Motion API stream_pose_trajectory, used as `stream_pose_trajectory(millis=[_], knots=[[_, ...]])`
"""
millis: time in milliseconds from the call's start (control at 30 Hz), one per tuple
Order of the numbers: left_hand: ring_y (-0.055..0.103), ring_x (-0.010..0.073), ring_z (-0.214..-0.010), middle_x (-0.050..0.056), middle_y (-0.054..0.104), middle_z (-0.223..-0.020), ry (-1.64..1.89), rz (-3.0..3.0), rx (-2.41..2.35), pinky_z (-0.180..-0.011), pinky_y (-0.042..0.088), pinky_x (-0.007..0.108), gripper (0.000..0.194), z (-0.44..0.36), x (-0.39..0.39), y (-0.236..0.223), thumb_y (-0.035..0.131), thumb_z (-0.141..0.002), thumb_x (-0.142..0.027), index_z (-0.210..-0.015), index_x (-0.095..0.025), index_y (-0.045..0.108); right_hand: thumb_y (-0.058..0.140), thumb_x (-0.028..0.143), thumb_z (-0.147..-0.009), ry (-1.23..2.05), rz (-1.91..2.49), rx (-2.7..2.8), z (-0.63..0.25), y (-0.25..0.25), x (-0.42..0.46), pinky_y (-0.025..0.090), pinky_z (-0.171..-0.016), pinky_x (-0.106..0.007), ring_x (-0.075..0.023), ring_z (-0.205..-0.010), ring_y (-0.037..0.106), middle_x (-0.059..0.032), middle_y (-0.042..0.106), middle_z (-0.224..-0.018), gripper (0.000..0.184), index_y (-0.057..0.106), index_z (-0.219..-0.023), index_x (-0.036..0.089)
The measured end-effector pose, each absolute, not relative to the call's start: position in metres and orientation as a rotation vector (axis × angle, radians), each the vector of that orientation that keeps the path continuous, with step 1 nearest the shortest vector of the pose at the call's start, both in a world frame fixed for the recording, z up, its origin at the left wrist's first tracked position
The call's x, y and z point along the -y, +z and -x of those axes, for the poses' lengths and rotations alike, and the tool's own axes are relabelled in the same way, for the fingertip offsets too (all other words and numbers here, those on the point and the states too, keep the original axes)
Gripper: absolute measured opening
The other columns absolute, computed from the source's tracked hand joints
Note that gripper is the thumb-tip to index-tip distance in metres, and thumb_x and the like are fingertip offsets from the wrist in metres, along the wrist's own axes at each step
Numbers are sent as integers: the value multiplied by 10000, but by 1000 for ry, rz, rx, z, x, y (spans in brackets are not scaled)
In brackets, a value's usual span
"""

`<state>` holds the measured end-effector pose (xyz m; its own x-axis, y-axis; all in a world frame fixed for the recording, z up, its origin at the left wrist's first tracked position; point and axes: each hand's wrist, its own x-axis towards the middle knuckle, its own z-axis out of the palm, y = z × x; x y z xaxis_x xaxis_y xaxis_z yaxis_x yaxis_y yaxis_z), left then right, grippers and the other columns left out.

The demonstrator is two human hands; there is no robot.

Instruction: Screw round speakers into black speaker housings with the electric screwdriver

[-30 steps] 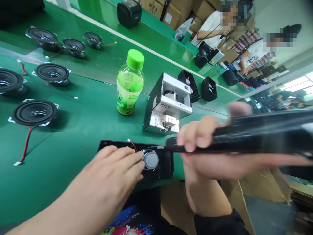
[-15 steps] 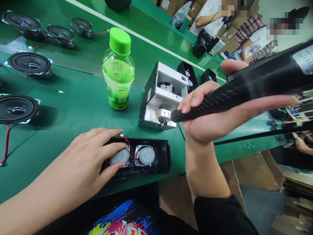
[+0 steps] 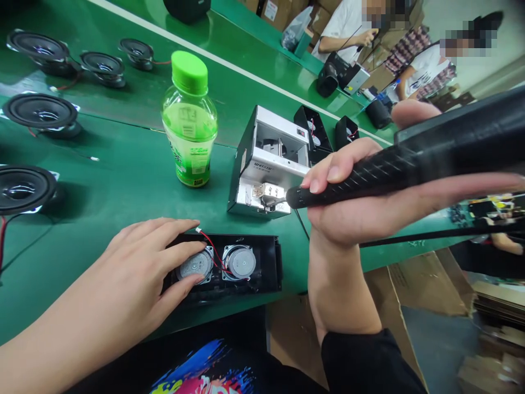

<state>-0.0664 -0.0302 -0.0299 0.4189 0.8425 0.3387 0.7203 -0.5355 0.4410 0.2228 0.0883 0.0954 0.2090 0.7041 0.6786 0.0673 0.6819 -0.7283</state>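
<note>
My left hand [image 3: 135, 262] lies flat with spread fingers on the left end of a black speaker housing [image 3: 268, 268] at the table's near edge. Two small silver speaker drivers [image 3: 240, 261] with a red wire sit inside the housing. My right hand [image 3: 369, 210] is wrapped round a black electric screwdriver [image 3: 394, 169]. The screwdriver's tip touches the front outlet of a white and black screw feeder box [image 3: 268, 164] behind the housing.
A green bottle [image 3: 189, 120] stands left of the feeder. Several loose black speakers [image 3: 41, 112] with wires lie on the green table [image 3: 123, 175] at left. Small black enclosures [image 3: 346, 134] sit behind the feeder. Two other people work at the far right. Cardboard boxes lie below the table edge.
My right hand lifted the screwdriver from the housing and brought its tip to the feeder's outlet. My left hand slid left, uncovering both drivers.
</note>
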Motion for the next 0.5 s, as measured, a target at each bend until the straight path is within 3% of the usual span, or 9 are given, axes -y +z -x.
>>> stream_pose_trajectory(millis=[167, 367, 500], knots=[[812, 424, -1472, 60, 856, -1704, 775, -2423, -1387, -1262, 609, 647, 411, 66, 30, -30, 644, -1242, -655, -1427, -408, 915, 435, 888, -1299, 618, 726, 1257, -220, 89, -98, 459, -527, -319, -166, -544, 594, 28, 563, -759, 621, 754, -1267, 356], [821, 439, -1452, 93, 864, -1677, 788, -2438, -1371, -1217, 634, 677, 372, 65, 29, -25, 640, -1245, -581, -1430, -390, 901, 284, 1119, -1172, 682, 786, 1306, -224, 100, -92, 483, -539, -329, -171, -519, 607, 51, 569, -744, 907, 690, -1428, 349], [821, 435, -1453, 83, 868, -1669, 800, -2436, -1363, -1226, 633, 663, 370, 65, 28, -26, 657, -1238, -593, -1435, -403, 907, 363, 1155, -1132, 670, 781, 1274, -224, 99, -91, 460, -497, -343, -180, -477, 592, 50, 554, -700, 949, 735, -1410, 327]])
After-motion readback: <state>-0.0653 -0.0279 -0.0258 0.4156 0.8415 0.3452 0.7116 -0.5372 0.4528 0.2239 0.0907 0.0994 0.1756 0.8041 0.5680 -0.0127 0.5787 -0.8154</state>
